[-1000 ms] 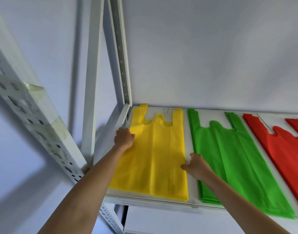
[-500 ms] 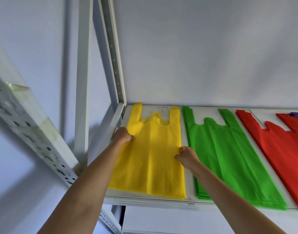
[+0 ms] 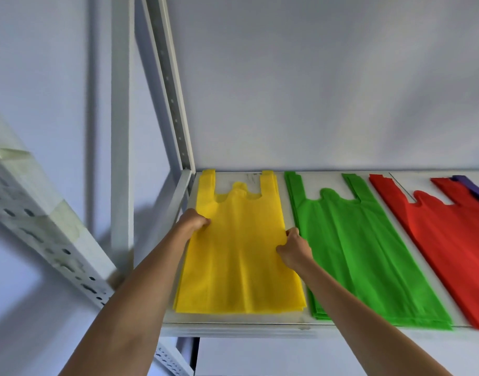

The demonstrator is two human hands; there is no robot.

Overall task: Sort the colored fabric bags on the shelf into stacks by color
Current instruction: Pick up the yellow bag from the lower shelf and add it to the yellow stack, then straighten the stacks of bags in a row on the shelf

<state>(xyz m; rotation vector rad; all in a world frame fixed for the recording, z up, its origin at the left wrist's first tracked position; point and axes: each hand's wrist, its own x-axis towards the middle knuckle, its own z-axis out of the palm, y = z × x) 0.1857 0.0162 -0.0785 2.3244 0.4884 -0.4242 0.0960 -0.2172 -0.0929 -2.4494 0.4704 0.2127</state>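
A pale wall (image 3: 328, 85) fills the background, with a white perforated upright (image 3: 169, 85) rising at the shelf's left rear corner. The white shelf (image 3: 233, 325) carries flat stacks of bags side by side. The green stack (image 3: 368, 253) lies in the middle, the red stack (image 3: 447, 248) to its right and running out of view, and the yellow stack (image 3: 238, 256) at the left end, its handles pointing toward the wall. A sliver of purple bag (image 3: 474, 191) shows behind the red one at the right edge.

The left hand (image 3: 193, 221) has its grip curled on the yellow stack's left edge, pinching the fabric. The right hand (image 3: 294, 249) has its grip curled on the same stack's right edge, in the gap beside the green stack.
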